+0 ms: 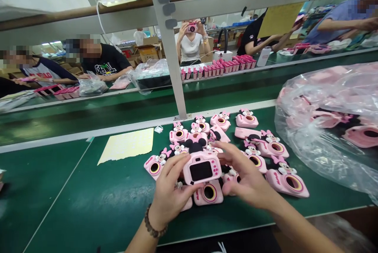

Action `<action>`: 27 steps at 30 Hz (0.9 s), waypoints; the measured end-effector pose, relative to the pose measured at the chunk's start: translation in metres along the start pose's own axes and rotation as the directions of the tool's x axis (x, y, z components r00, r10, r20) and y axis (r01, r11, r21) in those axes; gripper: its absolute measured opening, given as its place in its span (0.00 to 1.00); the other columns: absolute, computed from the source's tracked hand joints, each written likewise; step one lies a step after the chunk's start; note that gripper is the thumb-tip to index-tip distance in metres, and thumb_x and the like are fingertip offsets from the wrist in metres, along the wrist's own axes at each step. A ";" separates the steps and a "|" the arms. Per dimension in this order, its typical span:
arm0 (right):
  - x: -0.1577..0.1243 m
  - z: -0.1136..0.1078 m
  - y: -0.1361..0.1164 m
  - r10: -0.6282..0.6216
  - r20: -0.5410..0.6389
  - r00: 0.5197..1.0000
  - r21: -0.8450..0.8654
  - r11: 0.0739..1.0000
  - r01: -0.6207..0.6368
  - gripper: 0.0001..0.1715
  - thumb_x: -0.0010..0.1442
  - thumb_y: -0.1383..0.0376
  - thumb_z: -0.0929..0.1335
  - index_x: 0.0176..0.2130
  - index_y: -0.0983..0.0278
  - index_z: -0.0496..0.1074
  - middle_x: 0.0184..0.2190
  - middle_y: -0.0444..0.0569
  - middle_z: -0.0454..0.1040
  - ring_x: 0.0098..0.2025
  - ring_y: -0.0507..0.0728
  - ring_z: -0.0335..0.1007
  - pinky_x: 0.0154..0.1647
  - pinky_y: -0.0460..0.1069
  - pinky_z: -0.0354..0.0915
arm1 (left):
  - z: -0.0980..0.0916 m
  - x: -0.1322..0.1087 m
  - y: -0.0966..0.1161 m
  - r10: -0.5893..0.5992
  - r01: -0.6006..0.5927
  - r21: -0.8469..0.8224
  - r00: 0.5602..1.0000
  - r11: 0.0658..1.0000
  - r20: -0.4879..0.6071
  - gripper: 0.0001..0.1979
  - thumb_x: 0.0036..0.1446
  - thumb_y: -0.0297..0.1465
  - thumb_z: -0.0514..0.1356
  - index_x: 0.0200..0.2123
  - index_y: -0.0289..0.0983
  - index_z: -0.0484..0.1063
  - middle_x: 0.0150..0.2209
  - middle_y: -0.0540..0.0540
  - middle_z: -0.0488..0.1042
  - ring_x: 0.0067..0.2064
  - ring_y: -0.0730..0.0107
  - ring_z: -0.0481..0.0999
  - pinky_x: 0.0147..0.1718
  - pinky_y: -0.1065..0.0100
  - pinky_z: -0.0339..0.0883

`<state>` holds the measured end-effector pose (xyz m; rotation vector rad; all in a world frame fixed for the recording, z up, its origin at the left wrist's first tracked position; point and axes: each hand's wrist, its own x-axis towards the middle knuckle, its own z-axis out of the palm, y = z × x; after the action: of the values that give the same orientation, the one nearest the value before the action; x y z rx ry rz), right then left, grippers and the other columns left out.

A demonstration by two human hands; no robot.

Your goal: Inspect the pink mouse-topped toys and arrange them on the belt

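Above the pile of toy cameras (277,148) on the green surface (88,198), left hand (169,194) and right hand (248,182) hold one pink camera (202,168). The fingertip grip looks loose, so it could slip onto the pile.

surface: green bench (88,198) | on it: pink toy cameras (277,148) | yellow sheet (128,144) | plastic bag (325,95)

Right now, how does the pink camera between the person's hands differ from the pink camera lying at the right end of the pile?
The held camera stands upright in the left hand, the right hand at its side; the end camera lies on the green table. The held camera shows a dark screen and buttons; the end camera shows a round lens ring. Both are pink with mouse ears.
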<state>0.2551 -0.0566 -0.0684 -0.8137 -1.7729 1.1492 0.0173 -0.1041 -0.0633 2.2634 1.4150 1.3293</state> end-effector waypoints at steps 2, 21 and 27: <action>-0.005 0.001 0.007 0.131 -0.252 0.959 0.297 0.953 -0.053 0.20 0.63 0.53 0.72 0.53 0.52 0.71 0.54 0.49 0.73 0.48 0.59 0.76 0.52 0.56 0.72 | -0.001 -0.001 0.005 0.087 -0.084 0.048 0.994 0.995 -0.070 0.32 0.57 0.32 0.68 0.63 0.42 0.61 0.56 0.41 0.70 0.58 0.61 0.71 0.59 0.61 0.69; 0.034 0.040 -0.040 0.373 0.252 0.893 0.941 0.120 -0.315 0.35 0.58 0.37 0.66 0.47 0.61 0.74 0.44 0.56 0.79 0.48 0.66 0.75 0.44 0.58 0.72 | 0.023 0.020 0.008 -0.036 0.034 -0.035 0.996 0.999 -0.078 0.40 0.58 0.44 0.66 0.68 0.38 0.53 0.65 0.35 0.61 0.67 0.47 0.59 0.65 0.45 0.58; 0.136 -0.040 -0.018 0.507 -0.398 0.765 0.733 0.677 -0.068 0.19 0.63 0.47 0.59 0.45 0.55 0.66 0.39 0.46 0.74 0.42 0.57 0.75 0.42 0.52 0.73 | 0.065 -0.014 0.036 0.493 -0.518 0.226 0.855 0.825 0.161 0.29 0.63 0.46 0.58 0.64 0.45 0.60 0.56 0.35 0.70 0.56 0.49 0.71 0.46 0.48 0.74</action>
<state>0.2322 0.0674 -0.0018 -0.8763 -0.6053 1.4465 0.0873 -0.1151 -0.0909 2.9914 1.0389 1.1804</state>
